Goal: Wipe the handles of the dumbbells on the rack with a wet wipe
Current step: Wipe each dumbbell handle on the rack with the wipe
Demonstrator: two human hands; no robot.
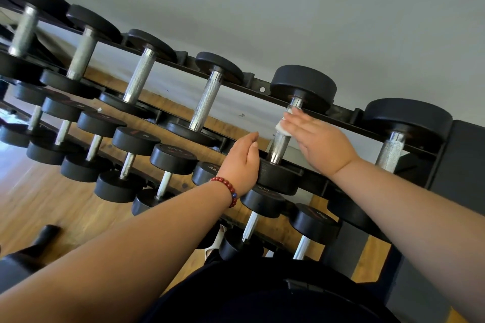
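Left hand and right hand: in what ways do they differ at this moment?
The right hand presses a white wipe onto the dumbbell's grip; the left hand holds nothing, beside its near head. The left wrist wears a red bead bracelet; the right wrist is bare. Both hands have straight fingers.

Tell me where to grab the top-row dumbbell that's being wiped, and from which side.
Grip the knurled steel handle mid-span, coming from above on the near side. Both black heads sit on the rack rails, so only the handle spans the open gap, where fingers can likely wrap under it.
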